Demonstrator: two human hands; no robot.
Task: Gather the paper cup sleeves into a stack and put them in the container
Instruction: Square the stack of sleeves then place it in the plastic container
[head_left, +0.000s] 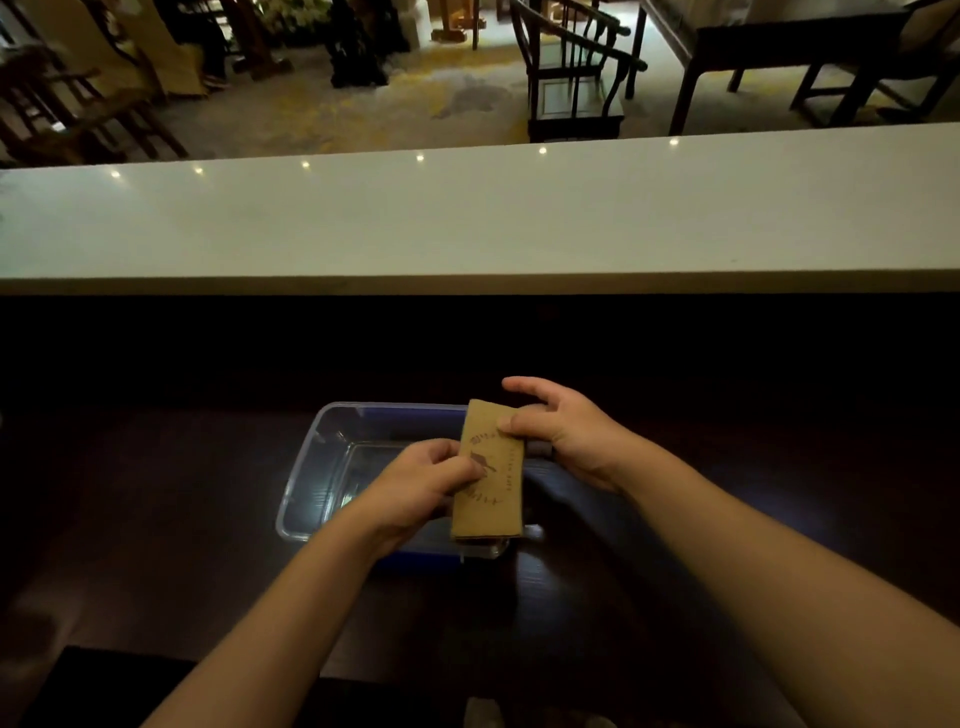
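Observation:
A flat stack of brown paper cup sleeves (493, 499), printed with a dark round logo, is held over the right end of a clear plastic container (311, 467) on the dark counter. My left hand (421, 480) pinches the stack's left edge. My right hand (566, 436) grips its upper right edge, thumb on top, index finger stretched out. The container's bottom looks bare where it shows. Its right end is hidden behind the stack and my hands.
A raised white bar top (467, 218) runs across just behind the dark work counter (156, 519). Beyond it are dark wooden chairs (571, 73) and tables on a carpeted floor. The container sits on something blue (415, 558).

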